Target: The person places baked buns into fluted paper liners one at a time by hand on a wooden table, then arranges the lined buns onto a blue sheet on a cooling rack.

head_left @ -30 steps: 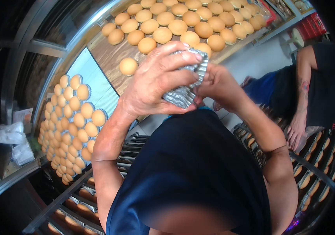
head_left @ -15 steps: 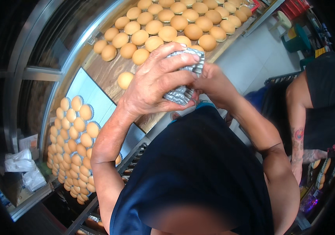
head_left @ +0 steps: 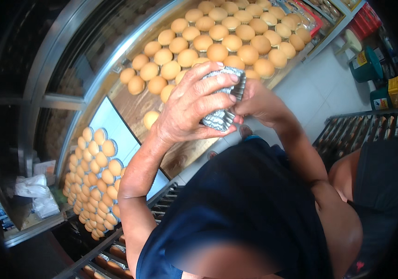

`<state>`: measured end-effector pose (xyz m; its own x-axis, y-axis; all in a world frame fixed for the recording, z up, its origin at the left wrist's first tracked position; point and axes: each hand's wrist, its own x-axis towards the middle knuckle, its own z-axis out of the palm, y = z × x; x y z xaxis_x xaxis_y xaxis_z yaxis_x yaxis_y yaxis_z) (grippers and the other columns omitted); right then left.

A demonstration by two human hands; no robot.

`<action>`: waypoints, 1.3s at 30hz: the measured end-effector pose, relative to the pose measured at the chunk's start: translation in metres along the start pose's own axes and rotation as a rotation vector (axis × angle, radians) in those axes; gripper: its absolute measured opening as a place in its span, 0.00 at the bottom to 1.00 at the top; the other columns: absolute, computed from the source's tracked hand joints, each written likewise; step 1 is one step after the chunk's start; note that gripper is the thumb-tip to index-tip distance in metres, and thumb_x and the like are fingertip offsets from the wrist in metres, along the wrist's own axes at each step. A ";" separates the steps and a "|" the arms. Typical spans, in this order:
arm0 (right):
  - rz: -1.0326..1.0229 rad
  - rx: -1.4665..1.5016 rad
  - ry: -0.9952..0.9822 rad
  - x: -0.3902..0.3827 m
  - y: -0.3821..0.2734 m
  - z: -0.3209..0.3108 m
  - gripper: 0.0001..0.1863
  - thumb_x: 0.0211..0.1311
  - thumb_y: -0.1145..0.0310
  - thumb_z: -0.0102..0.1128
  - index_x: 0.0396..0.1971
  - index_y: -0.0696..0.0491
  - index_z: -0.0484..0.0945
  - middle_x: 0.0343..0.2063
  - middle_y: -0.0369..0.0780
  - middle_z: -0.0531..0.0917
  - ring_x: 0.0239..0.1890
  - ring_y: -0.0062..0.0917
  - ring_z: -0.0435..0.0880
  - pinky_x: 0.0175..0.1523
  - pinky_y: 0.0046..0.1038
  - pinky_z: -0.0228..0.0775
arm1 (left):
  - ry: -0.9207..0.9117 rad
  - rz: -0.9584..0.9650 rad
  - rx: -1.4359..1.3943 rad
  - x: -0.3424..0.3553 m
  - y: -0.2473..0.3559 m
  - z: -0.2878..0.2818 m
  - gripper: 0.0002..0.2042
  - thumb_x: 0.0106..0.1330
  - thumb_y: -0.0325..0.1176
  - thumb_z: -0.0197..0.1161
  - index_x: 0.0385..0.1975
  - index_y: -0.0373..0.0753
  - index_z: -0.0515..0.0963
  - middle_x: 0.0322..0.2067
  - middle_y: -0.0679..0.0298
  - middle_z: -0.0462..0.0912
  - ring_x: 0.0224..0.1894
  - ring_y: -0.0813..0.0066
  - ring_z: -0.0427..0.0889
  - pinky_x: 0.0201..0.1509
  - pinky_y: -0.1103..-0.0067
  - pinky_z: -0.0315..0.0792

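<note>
My left hand (head_left: 187,109) is wrapped around a stack of silver fluted foil baking cups (head_left: 218,121), its fingers spread across the outside. At the stack's right edge, my right hand (head_left: 258,103) has its fingers closed against the cups; part of its grip is hidden. Beyond both hands, rows of round golden-brown buns (head_left: 218,32) lie on a wooden table (head_left: 127,103). One bun (head_left: 150,120) sits apart from the rows, beside my left wrist. To the left, many more buns (head_left: 108,148) in foil cups cover much of a pale tray (head_left: 115,120).
A metal-framed window (head_left: 64,101) borders the table on the left, with white plastic bags (head_left: 45,204) near its lower end. Racks of baked goods (head_left: 361,132) stand at right and lower left. Another person's dark clothing (head_left: 380,172) is close on my right. Green bins (head_left: 365,65) stand farther off.
The view has shifted, so the table and buns sit lower and farther right. Both hands stay on the foil cups. The other person's tattooed arm has gone from sight, showing more of the rack.
</note>
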<state>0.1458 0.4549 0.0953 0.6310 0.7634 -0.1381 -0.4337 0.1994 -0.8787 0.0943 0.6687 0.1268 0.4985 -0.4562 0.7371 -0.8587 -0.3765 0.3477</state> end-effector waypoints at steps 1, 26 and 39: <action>0.004 -0.052 -0.001 0.006 -0.005 -0.013 0.14 0.55 0.77 0.64 0.43 0.61 0.81 0.28 0.37 0.85 0.25 0.15 0.83 0.28 0.17 0.75 | 0.014 -0.009 0.030 0.010 -0.005 0.005 0.35 0.43 0.41 0.85 0.53 0.47 0.76 0.59 0.60 0.80 0.62 0.46 0.77 0.63 0.57 0.74; 0.032 0.202 0.142 0.019 -0.083 -0.138 0.18 0.63 0.80 0.56 0.54 0.59 0.75 0.43 0.40 0.84 0.39 0.24 0.86 0.41 0.29 0.83 | 0.082 0.052 -0.045 0.133 -0.117 0.090 0.31 0.44 0.38 0.87 0.48 0.47 0.77 0.58 0.62 0.80 0.60 0.47 0.78 0.61 0.56 0.78; 0.041 0.091 0.381 -0.002 -0.076 -0.151 0.16 0.64 0.77 0.58 0.51 0.60 0.77 0.44 0.40 0.84 0.42 0.25 0.86 0.48 0.30 0.86 | 0.030 0.194 -0.155 0.157 -0.135 0.122 0.34 0.42 0.36 0.87 0.51 0.47 0.76 0.60 0.62 0.79 0.61 0.48 0.78 0.60 0.58 0.77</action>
<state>0.2744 0.3453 0.0938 0.7982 0.4925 -0.3468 -0.5076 0.2401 -0.8274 0.3030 0.5496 0.1253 0.3209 -0.4826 0.8149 -0.9471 -0.1550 0.2812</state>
